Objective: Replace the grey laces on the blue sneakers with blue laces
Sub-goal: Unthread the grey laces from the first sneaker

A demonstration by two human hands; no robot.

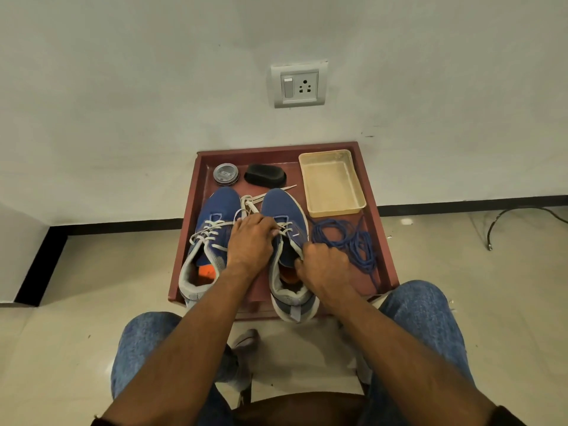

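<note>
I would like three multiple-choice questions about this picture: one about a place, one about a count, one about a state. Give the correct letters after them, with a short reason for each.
1. Where do the blue laces lie?
A. inside the beige container
B. on the red tray, right of the right sneaker
C. on the floor

2. How many sneakers stand on the red tray?
A. one
B. two
C. three

3. What is the state of the left sneaker?
A. it has no laces
B. it carries blue laces
C. grey laces are still threaded through it

Answers:
1 B: the blue coil rests on the tray beside the right sneaker, below the beige container.
2 B: a left and a right sneaker show.
3 C: grey laces cross its eyelets.
</note>
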